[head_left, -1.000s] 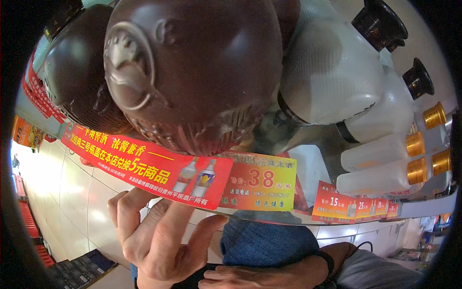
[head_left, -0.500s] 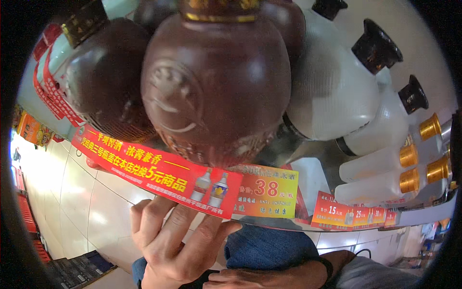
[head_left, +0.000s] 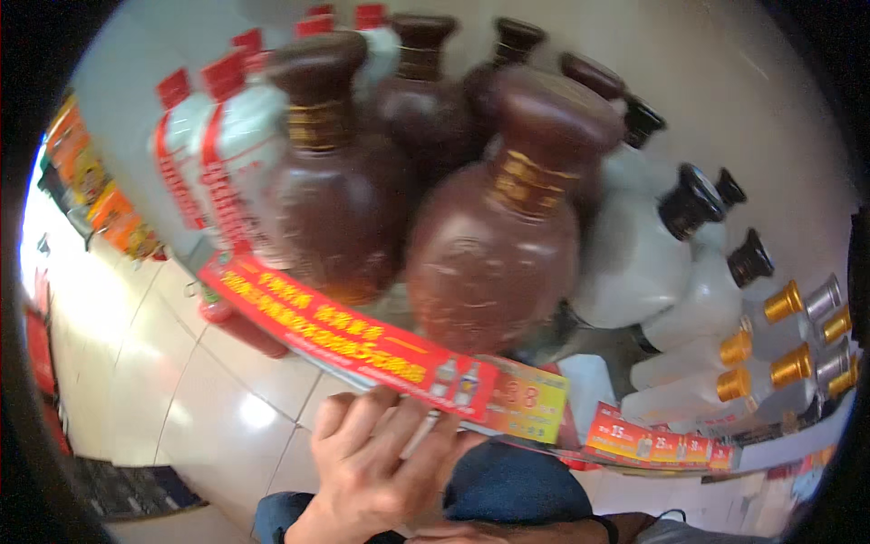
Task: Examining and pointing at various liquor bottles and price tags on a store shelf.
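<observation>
My left hand (head_left: 385, 462) is closed at the shelf's front edge, knuckles curled just below a red promotional strip (head_left: 362, 349). A thin pale line shows between its fingers, and I cannot make out whether it is an object or a gap. My right hand (head_left: 458, 533) lies low at the bottom edge, mostly cut off and blurred, its fingers hidden. Above the strip stands a round dark-brown bottle (head_left: 494, 254) with a wide brown cap and gold neck band, touched by neither hand. Another brown bottle (head_left: 340, 208) stands to its left.
White bottles with red caps (head_left: 237, 136) stand at the back left. White black-capped bottles (head_left: 639, 263) and frosted gold-capped bottles (head_left: 680, 399) fill the right. A yellow price card (head_left: 539, 403) and red price labels (head_left: 648, 437) line the edge. Tiled floor (head_left: 227, 399) lies below.
The view has pulled back and shifted, so the bottles look smaller and their caps show. My left hand stays at the shelf edge. My right hand shows less at the bottom.
</observation>
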`<control>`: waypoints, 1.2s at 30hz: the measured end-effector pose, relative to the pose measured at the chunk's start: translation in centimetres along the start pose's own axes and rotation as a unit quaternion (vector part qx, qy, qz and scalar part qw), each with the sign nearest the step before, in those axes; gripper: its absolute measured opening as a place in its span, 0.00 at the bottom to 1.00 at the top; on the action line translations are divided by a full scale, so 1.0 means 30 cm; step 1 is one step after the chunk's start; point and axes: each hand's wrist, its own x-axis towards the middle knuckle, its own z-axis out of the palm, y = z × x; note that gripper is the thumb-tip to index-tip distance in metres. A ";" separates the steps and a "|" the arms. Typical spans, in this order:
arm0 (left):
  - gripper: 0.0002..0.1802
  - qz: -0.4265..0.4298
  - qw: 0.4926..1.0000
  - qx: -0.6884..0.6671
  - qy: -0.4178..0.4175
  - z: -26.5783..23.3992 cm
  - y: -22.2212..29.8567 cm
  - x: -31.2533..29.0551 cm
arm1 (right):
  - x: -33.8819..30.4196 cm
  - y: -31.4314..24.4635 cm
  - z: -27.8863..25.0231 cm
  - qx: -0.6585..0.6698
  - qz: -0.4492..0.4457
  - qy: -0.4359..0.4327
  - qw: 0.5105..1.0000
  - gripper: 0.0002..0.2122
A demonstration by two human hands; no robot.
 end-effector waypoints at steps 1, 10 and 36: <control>0.20 0.016 1.000 -0.009 0.023 0.015 -0.007 0.001 | -0.004 -0.004 -0.004 0.000 0.027 -0.002 1.000 0.15; 0.14 0.012 0.997 -0.037 0.065 0.015 -0.003 -0.011 | 0.000 -0.019 -0.002 -0.012 0.070 -0.052 0.996 0.19; 0.24 -0.023 0.991 -0.089 0.095 0.009 -0.055 0.000 | 0.039 -0.051 -0.023 -0.037 0.072 -0.018 0.997 0.18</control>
